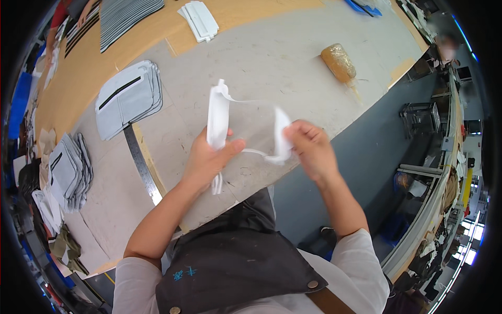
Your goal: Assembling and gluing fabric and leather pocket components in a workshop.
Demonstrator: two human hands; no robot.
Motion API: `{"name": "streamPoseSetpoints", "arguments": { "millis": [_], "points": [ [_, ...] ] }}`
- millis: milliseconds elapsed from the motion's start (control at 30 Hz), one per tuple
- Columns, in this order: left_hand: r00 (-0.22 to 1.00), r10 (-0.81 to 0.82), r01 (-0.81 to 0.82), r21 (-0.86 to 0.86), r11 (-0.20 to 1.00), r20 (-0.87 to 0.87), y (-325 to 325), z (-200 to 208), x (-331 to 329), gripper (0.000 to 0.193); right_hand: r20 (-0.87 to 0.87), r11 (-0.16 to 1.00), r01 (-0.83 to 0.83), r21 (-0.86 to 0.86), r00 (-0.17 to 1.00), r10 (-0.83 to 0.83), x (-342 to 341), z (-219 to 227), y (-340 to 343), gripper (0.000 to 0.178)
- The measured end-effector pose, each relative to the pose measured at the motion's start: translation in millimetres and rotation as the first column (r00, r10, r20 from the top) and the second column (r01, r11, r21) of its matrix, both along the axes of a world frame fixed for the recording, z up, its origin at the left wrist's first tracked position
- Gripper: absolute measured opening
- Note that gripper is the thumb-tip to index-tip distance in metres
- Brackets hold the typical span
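A: Grip status?

B: Closed on both sides. A white folded piece [218,115] is gripped by the left hand [201,159], thumb laid across the front, other fingers mostly hidden behind. A white flap [281,133] is pinched at its outer edge by the right hand [314,149], fingers curled in against the thumb.

A: One part or two?

B: Cannot be told for sure. A thin pale line at the top and a white strip lower down are seen spanning the gap. Flap is motion-blurred, so detail is lost there. Folded piece is held nearly upright, lower end sticking out below the left hand.

A: Location?

B: Both are held up over the counter [251,68], near its front edge, ahead of the dark apron [235,272]. Right hand is seen against the grey floor [348,154], past that edge.

A: What else is laid out?

B: To the left, a stack of grey panels [117,104], top one marked with a black strip. Nearer the left edge, a second grey stack [68,175], more fanned out. A metal ruler [141,165] is laid between the first stack and the left forearm. At the far side, striped fabric [128,21] and a white stack [198,20] are placed. To the right, a brown bundle [339,62] is wrapped in clear film.
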State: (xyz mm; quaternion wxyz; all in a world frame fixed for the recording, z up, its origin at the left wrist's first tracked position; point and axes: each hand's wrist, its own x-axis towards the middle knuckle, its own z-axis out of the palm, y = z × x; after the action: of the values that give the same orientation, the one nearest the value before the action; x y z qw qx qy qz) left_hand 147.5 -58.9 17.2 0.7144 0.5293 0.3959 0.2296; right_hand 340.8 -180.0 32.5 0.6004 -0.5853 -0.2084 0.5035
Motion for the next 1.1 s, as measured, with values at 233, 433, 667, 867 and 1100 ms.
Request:
{"name": "streamPoseSetpoints", "arguments": {
  "millis": [233, 433, 667, 867, 1100],
  "points": [
    [0.992, 0.049, -0.071, -0.192, 0.979, -0.116, 38.2, 4.6, -39.5, 0.031, 0.003, 0.938, 0.270, 0.216, 0.961, -0.277, 125.7, 28.9, -22.6, 0.017],
    [0.996, 0.039, -0.048, -0.118, 0.992, -0.081, 16.0, 16.2, -20.9, 0.027, 0.366, 0.958, -0.010, -0.286, 0.923, 0.119, 101.5, 1.6, -3.4, 0.023],
    [0.976, 0.204, -0.164, -0.372, 0.914, 0.073, -12.8, 19.2, 19.9, 0.022, 0.980, 0.959, 0.211, -0.187, 0.109, 0.167, 64.4, 14.2, 6.9, 0.019],
    [0.957, 0.225, -0.143, -0.381, 0.913, 0.181, -27.6, 14.3, 47.2, 0.024, 0.569, 0.920, -0.363, -0.148, 0.729, 0.380, -13.6, 15.0, -0.5, 0.018],
    [0.980, 0.093, -0.028, -0.341, 0.940, 0.175, -12.8, 6.0, 23.5, 0.027, 0.191, 0.949, -0.284, -0.137, 0.933, 0.306, -5.5, 13.5, 8.0, 0.014]
  ]
}}
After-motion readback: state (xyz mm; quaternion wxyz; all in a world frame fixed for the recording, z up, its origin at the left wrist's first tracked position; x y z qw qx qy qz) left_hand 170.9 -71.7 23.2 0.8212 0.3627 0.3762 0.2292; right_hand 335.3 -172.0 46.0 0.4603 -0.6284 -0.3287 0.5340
